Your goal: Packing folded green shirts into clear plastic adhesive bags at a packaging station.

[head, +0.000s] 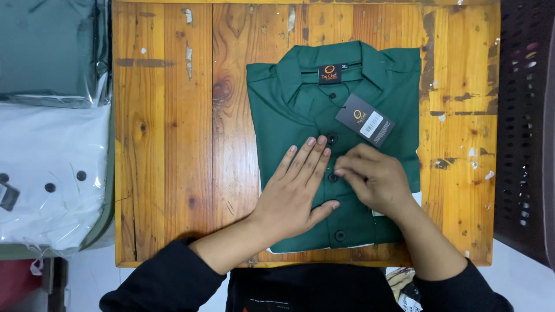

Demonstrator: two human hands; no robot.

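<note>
A folded dark green shirt (381, 86) lies front up on the wooden table (173, 144), collar at the far side. A dark hang tag (365, 119) rests on its chest. My left hand (298, 188) lies flat on the shirt front with its fingers together, just left of the button row. My right hand (376, 179) is curled over the placket, fingertips pinched at a black button (333, 177) in the middle of the row. Another black button (340, 236) shows near the lower edge.
Clear plastic bags hold other folded garments at the left: a green one (46, 46) and a white one (52, 173). A dark perforated crate (526, 133) stands at the right. A white sheet edge (417, 197) shows under the shirt.
</note>
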